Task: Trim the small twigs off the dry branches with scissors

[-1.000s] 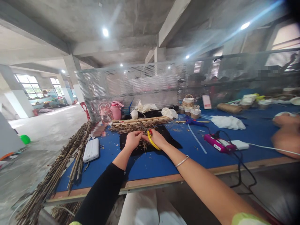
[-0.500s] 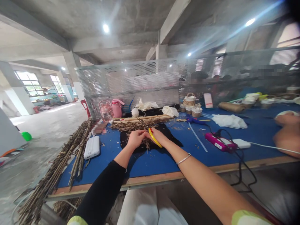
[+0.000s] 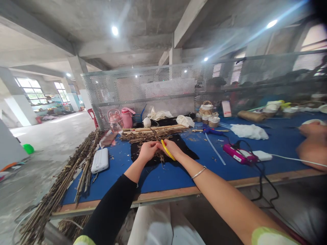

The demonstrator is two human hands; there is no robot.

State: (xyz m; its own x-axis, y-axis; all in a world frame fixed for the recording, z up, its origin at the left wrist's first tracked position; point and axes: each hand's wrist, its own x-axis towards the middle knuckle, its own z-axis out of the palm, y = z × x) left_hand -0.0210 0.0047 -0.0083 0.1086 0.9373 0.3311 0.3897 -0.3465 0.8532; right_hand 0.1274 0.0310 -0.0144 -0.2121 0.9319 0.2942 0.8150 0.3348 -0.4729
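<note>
My left hand (image 3: 147,151) and my right hand (image 3: 171,147) meet over a black cloth (image 3: 185,144), fingertips pinched close together. Between them is a small bunch of dried plant stalks (image 3: 161,158), with thin ends poking out above and crumbly bits hanging below. A yellow tape measure (image 3: 167,150) runs across my right hand toward the wrist; my fingers partly hide how it is held. Just beyond the hands lies a row of dried stalks and pale sticks (image 3: 158,132).
Long dried stalks (image 3: 63,170) overhang the table's left edge beside a white power bank (image 3: 100,160). On the right are a blue glue gun (image 3: 212,130), a magenta power strip (image 3: 238,154) with cables, and another person's blurred arm (image 3: 313,146). Small baskets (image 3: 206,110) stand behind.
Both hands stay nearly in place, still pinched together. The dried bits below my fingers have shifted slightly, and the view has moved a little.
</note>
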